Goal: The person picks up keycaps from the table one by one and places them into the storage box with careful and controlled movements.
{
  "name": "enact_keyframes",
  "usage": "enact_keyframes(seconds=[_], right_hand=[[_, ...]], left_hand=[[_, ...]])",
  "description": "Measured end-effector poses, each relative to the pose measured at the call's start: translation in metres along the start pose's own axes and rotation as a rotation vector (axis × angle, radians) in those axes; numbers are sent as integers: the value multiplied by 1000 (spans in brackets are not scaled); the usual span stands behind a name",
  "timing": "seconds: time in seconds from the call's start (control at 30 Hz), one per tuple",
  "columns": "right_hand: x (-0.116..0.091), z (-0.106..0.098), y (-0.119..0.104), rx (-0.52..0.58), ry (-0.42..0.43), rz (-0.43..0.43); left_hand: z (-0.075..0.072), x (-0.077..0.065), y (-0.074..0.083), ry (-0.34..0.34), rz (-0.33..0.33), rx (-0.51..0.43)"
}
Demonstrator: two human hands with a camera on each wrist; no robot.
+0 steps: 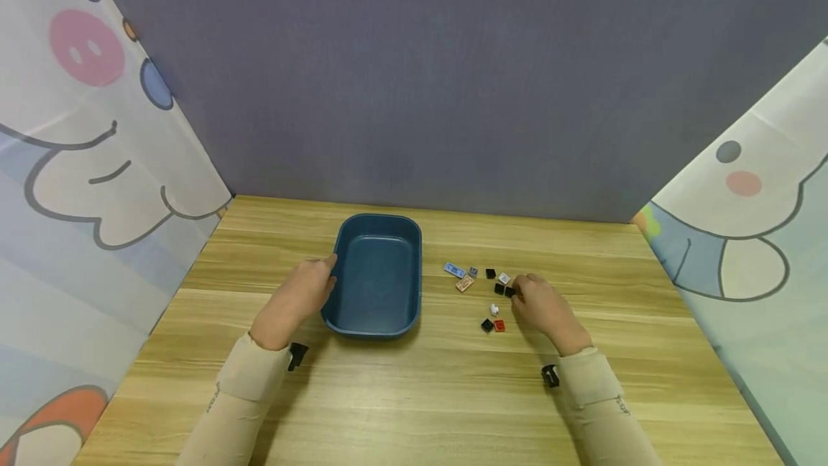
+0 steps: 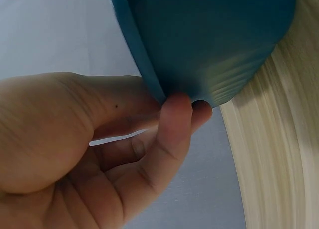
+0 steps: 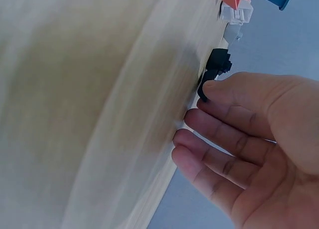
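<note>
My left hand [image 1: 302, 292] pinches the left rim of a dark blue rectangular bin [image 1: 378, 333]. In the left wrist view, the fingertips [image 2: 175, 112] press the outer wall just under the rim of the bin [image 2: 209, 44]. My right hand [image 1: 542, 308] is low at the right end of a loose group of small keycaps. Its thumb and index finger pinch a black keycap [image 3: 205, 84], while the other fingers reach out beside it over the tabletop. Another black keycap [image 1: 499, 288] is right beside the pinched one, and a white keycap [image 1: 504, 278] lies just behind.
Toward the bin lie a blue wide keycap [image 1: 455, 270], a tan one [image 1: 465, 283] and a small grey-blue one [image 1: 474, 272]. Nearer me are a white piece [image 1: 494, 309], a black keycap [image 1: 487, 325] and a red one [image 1: 499, 326]. A grey wall [image 1: 427, 92] bounds the wooden table's back.
</note>
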State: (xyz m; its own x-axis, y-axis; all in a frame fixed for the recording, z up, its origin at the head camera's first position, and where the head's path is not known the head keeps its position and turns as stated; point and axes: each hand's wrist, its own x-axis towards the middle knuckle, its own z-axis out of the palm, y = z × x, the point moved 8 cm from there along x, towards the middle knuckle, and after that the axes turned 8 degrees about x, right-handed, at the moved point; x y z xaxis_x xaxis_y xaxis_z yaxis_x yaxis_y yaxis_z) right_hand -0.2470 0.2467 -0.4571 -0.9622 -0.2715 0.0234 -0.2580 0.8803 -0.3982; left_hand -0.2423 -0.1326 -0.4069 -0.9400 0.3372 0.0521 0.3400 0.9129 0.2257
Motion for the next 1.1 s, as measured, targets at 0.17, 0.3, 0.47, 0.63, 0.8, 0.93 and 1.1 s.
enact_keyframes(seconds=[0.17, 0.3, 0.47, 0.63, 0.8, 0.93, 1.1], right_hand=[[1, -1, -1, -2, -4, -4], [1, -1, -1, 5, -1, -3], [4, -8, -8, 14, 33, -28], [14, -18, -27, 17, 53, -78], [27, -25, -55, -4, 45, -127], [40, -28, -78, 1, 22, -147], [57, -32, -106, 8, 12, -191]], left_hand=[[0, -2, -2, -4, -8, 1], [0, -2, -3, -13, -20, -10], [1, -3, -4, -27, -28, -18], [0, -2, -5, -37, -33, -15], [0, -3, -4, -33, -26, -21], [-2, -3, -2, -17, -10, -30], [-2, -3, -3, -15, -12, -34]])
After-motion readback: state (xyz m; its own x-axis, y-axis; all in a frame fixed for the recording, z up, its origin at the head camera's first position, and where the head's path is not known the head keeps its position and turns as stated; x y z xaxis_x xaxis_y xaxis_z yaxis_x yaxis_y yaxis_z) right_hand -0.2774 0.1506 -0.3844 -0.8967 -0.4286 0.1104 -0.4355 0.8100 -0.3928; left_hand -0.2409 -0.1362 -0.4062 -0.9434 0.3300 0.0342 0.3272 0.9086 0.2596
